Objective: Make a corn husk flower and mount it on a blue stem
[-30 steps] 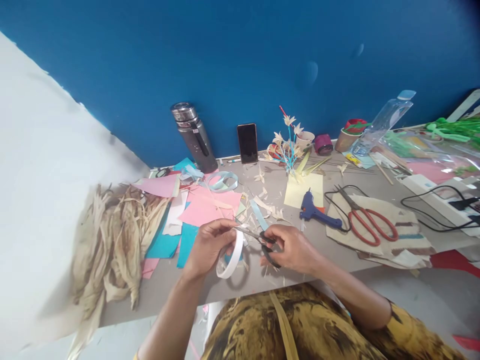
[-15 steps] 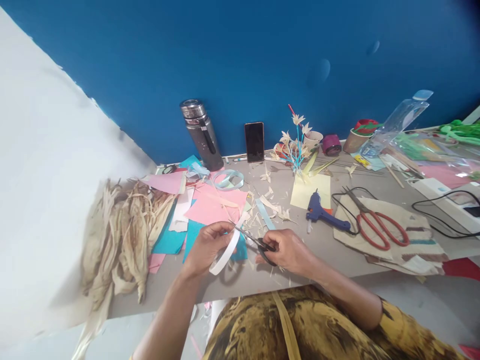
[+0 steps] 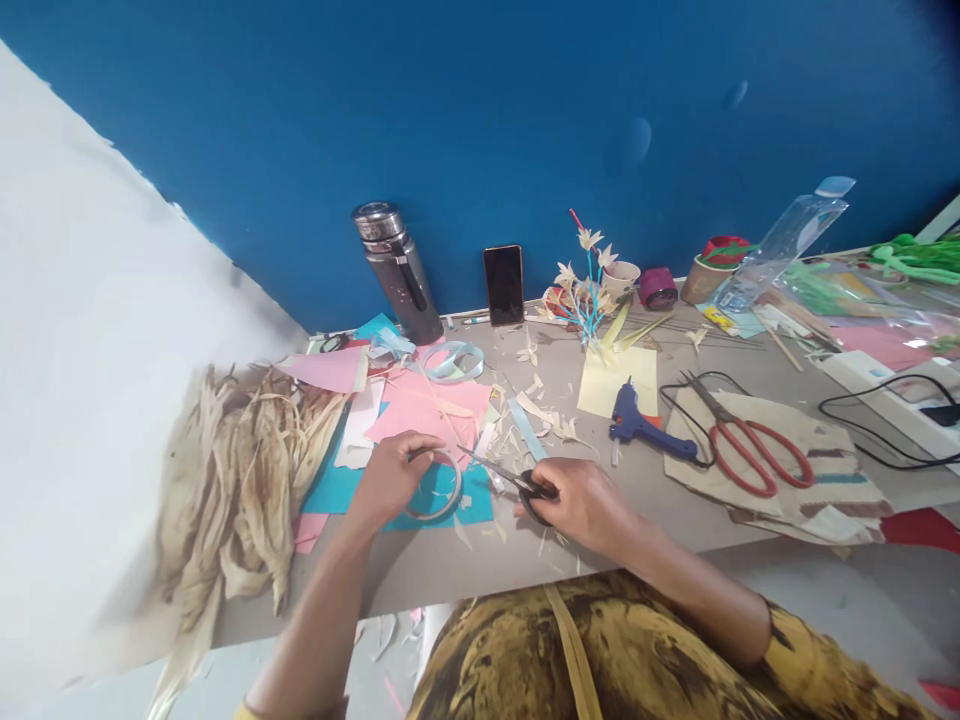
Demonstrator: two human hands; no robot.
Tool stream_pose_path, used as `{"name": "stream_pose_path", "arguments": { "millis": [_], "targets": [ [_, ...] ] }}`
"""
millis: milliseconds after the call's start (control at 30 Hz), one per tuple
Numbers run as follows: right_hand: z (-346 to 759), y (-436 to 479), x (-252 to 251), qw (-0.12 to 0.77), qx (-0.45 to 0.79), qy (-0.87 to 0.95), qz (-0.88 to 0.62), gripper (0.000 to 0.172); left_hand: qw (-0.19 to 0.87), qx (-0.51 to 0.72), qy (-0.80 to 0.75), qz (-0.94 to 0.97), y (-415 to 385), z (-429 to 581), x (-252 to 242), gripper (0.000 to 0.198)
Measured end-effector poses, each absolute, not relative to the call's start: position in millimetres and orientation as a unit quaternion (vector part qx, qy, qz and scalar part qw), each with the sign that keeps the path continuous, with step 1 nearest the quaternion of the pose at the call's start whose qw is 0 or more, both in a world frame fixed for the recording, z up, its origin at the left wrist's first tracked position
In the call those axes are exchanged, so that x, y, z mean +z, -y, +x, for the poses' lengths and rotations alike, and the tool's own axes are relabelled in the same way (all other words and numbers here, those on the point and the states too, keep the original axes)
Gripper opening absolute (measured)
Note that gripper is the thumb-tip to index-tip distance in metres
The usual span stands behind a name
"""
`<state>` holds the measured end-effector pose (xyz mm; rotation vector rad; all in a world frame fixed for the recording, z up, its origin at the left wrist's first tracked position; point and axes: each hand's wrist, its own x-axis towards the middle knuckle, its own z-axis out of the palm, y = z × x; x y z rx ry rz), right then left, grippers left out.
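Centrally, the left hand (image 3: 391, 478) grips a tape roll (image 3: 432, 517); the right hand (image 3: 583, 495) holds black-handled scissors (image 3: 516, 480) (blades pointing leftward, toward the roll).

The single head-worn camera faces forward and down across the bench (image 3: 465, 570) from its near side; the left hand (image 3: 394, 475) and right hand (image 3: 583, 497) show close below it, and its wide view reaches the far blue wall (image 3: 480, 120).

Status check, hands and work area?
Left hand: grip on white ring. Right hand: grip on black-handled scissors, blades pointing toward the ring. Teal paper beneath ring, pale scraps beyond the scissors.
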<state>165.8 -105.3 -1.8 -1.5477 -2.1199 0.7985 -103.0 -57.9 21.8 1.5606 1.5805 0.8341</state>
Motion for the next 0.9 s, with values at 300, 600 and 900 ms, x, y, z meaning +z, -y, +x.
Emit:
{"name": "stream_pose_path", "arguments": {
  "millis": [300, 600, 900],
  "targets": [
    [168.4, 106.9, 14.7, 0.074, 0.235, 0.808, -0.535, 0.015, 0.343, 0.294, -0.580, 0.677, 70.8, -62.3, 53.2, 0.012],
    [181.9, 119.4, 9.0, 0.080, 0.219, 0.803, -0.549, 0.023, 0.511, 0.518, -0.532, 0.434, 64.8, -58.8, 46.4, 0.015],
    [190.1, 124.7, 23.0, -0.008, 0.215, 0.810, -0.546, 0.018, 0.613, 0.502, -0.503, 0.346, 79.8, -30.7, 36.4, 0.024]
  ]
}}
